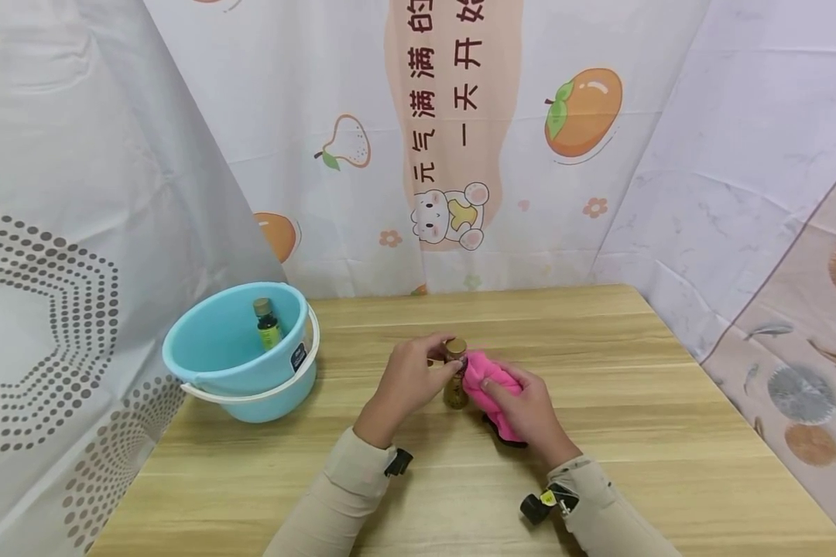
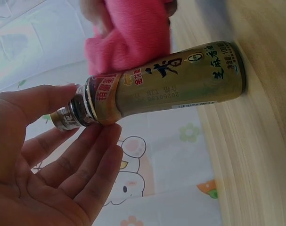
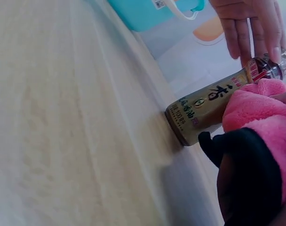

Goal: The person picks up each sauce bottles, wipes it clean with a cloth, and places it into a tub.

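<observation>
A small sesame oil bottle [image 2: 180, 80] with a gold label and cap stands upright on the table. At its neck, my left hand [image 1: 412, 375] pinches it between thumb and fingertips, the other fingers spread behind it in the left wrist view. A bunched pink cloth [image 1: 486, 391] with a dark edge [image 3: 249, 160] is gripped in my right hand [image 1: 529, 406]. The cloth touches the bottle's side just below the neck. Part of the right hand is hidden by the cloth in the right wrist view.
A light blue bucket [image 1: 202, 340] with a white handle stands on the left of the wooden table [image 1: 669, 464]. Inside it leans another small bottle [image 1: 268, 325] with a yellow-green label. A printed curtain [image 1: 334, 70] hangs along the table's back edge.
</observation>
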`<state>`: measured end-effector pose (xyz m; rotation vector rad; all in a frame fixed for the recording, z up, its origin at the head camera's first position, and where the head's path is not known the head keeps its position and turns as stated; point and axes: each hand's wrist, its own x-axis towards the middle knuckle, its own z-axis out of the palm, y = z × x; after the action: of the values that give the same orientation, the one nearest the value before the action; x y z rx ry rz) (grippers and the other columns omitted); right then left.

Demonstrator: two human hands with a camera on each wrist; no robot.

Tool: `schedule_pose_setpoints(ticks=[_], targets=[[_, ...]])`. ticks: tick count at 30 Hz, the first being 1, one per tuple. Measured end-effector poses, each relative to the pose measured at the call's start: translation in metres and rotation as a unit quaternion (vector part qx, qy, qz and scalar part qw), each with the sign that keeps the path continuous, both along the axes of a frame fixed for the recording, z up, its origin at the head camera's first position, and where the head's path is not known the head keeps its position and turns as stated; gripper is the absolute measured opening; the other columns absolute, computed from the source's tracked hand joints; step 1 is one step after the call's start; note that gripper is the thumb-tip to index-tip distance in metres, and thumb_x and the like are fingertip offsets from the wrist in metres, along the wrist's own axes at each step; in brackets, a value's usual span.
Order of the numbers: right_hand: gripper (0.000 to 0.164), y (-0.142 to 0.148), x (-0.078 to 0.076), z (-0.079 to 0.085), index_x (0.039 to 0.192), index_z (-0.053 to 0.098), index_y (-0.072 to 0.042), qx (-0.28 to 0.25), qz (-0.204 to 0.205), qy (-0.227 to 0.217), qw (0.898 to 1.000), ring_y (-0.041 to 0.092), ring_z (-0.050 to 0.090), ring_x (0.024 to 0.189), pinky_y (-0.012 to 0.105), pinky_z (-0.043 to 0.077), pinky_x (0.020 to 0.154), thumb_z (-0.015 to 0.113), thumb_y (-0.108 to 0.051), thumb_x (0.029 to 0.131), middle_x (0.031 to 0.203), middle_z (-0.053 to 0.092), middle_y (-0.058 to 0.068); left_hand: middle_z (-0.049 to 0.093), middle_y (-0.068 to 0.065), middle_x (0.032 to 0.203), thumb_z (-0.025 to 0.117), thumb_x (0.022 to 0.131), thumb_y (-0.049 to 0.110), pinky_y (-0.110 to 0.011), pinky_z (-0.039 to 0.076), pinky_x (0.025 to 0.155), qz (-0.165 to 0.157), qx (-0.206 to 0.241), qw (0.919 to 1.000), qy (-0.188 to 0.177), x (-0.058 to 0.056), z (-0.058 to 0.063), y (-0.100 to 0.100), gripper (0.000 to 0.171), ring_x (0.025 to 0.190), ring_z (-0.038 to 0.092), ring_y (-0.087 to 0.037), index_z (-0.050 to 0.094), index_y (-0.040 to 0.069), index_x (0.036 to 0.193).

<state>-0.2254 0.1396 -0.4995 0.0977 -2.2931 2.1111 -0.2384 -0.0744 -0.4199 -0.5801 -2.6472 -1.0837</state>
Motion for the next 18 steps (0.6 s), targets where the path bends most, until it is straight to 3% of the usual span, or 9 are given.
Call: schedule_pose_setpoints(ticks=[6, 13, 18], targets=[[0.041, 0.0005, 0.0003, 0.0003, 0.132, 0.071, -0.021, 0.073, -0.009, 0.011, 0.997, 0.021, 0.071, 0.08, 0.033, 0.064, 0.063, 0.08, -0.029, 0.092, 0.111, 0.072, 0.016, 0.079, 0.002, 0.1, 0.077, 0.095, 0.026, -0.038, 0.063, 0.087, 0.003, -0.006, 1.0, 0.002, -0.0004, 0.0002, 0.0007, 0.042, 0.098, 0.076, -0.023, 0.069, 0.015, 0.134], [0.04, 0.0017, 0.0001, 0.0007, 0.13, 0.072, -0.024, 0.159, -0.012, 0.026, 0.987, 0.018, 0.067, 0.087, 0.028, 0.06, 0.071, 0.08, -0.031, 0.091, 0.109, 0.075, 0.009, 0.079, 0.002, 0.101, 0.077, 0.095, 0.028, -0.04, 0.063, 0.086, 0.003, -0.007, 1.0, -0.004, 0.0001, 0.001, 0.0001, 0.043, 0.098, 0.076, -0.027, 0.068, 0.016, 0.135], [0.038, 0.0021, 0.0006, 0.0002, 0.127, 0.074, -0.022, 0.204, -0.014, 0.024, 0.978, 0.017, 0.065, 0.083, 0.028, 0.058, 0.065, 0.08, -0.03, 0.09, 0.104, 0.074, 0.008, 0.079, 0.003, 0.099, 0.078, 0.094, 0.031, -0.04, 0.063, 0.086, -0.001, -0.006, 1.0, -0.003, -0.0001, 0.0007, 0.0002, 0.043, 0.098, 0.077, -0.025, 0.069, 0.017, 0.134]])
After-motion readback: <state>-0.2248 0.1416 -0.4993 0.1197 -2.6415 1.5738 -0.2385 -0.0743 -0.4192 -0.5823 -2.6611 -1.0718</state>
